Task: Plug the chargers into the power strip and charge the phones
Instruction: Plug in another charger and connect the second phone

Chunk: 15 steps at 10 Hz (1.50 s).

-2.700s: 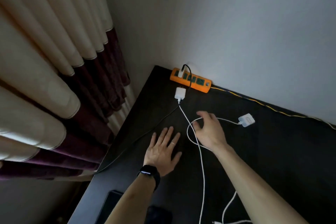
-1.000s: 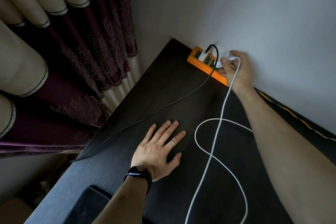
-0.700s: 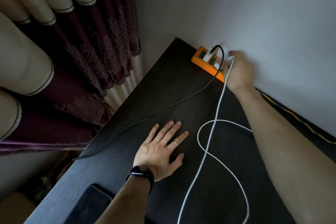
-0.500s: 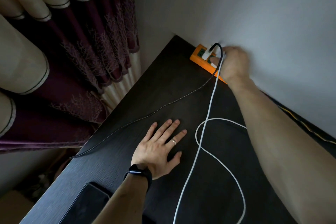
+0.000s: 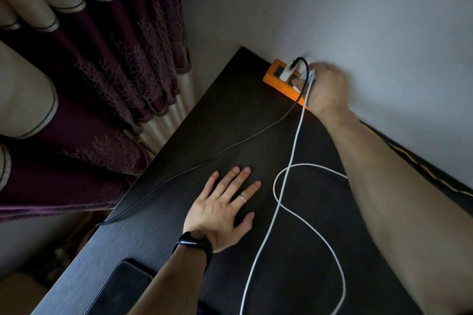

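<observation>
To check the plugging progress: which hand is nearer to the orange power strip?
Right. The right hand is at the power strip, gripping a white charger; the left hand lies flat on the table, apart from it.

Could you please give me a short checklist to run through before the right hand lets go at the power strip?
1. First charger, with the black cable, seated in the orange power strip: ok.
2. Second charger, gripped by the right hand, fully seated: cannot tell, the fingers hide it.
3. White cable slack: ok, it lies in a loose loop.
4. Left hand flat on the table, clear of both cables: ok.
5. Phone connected: not ok, no cable reaches its visible part.
</observation>
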Each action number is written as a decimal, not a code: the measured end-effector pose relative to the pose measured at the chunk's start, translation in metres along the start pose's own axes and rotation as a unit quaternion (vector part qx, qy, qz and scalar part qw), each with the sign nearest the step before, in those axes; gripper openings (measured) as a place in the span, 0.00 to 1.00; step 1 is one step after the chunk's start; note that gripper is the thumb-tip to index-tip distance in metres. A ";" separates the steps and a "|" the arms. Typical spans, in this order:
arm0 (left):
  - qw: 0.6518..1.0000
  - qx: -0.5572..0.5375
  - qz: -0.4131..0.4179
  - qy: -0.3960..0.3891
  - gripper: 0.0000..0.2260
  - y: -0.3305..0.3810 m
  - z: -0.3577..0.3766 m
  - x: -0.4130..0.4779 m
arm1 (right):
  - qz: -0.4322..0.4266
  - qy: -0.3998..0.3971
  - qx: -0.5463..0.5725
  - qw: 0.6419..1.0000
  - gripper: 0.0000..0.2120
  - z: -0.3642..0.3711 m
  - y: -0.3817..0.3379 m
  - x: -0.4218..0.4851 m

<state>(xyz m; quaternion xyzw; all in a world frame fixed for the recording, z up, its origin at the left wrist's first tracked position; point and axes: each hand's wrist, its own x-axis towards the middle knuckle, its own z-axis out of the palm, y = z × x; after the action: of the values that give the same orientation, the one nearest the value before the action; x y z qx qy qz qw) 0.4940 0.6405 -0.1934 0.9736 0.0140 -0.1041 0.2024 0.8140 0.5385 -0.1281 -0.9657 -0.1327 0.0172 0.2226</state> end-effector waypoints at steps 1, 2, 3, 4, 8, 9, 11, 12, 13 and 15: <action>1.000 -0.001 0.000 -0.004 0.30 0.001 -0.002 0.000 | 0.008 0.010 0.021 1.000 0.18 -0.002 -0.008 -0.014; 1.000 0.000 -0.004 -0.009 0.30 0.001 -0.001 -0.001 | 0.030 0.032 0.150 0.988 0.26 0.012 0.002 -0.026; 1.000 0.003 -0.007 -0.015 0.30 0.000 -0.002 0.000 | 0.064 0.076 0.192 0.976 0.34 0.007 0.001 -0.082; 1.000 0.015 -0.007 -0.016 0.30 0.000 -0.004 -0.001 | 0.104 0.126 0.253 0.954 0.26 0.006 -0.003 -0.169; 0.997 0.064 -0.013 -0.051 0.26 0.020 -0.018 -0.026 | 0.191 -0.114 0.157 0.962 0.18 -0.014 -0.037 -0.481; 0.997 0.008 -0.041 -0.072 0.22 0.036 -0.042 -0.067 | 0.190 -0.230 0.046 0.953 0.22 -0.014 -0.038 -0.532; 0.973 -0.182 -0.077 -0.119 0.13 0.055 -0.054 -0.203 | 0.235 -0.320 -0.035 0.917 0.12 -0.024 -0.044 -0.597; 0.959 -0.206 -0.098 -0.169 0.12 0.066 -0.043 -0.256 | 0.292 -0.291 0.066 0.908 0.15 -0.026 -0.045 -0.607; 0.925 -0.242 -0.074 -0.282 0.16 0.084 -0.033 -0.285 | 0.389 -0.166 0.282 0.861 0.14 -0.043 -0.055 -0.595; 0.907 -0.300 -0.008 -0.295 0.09 0.122 -0.049 -0.305 | 0.407 -0.009 0.534 0.741 0.12 -0.111 -0.073 -0.560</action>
<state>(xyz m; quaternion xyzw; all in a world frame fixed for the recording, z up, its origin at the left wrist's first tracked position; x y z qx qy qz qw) 0.2138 0.5525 -0.0377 0.7917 -0.0081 -0.3789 0.4792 0.2666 0.4067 -0.0109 -0.6511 0.3015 0.1827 0.6722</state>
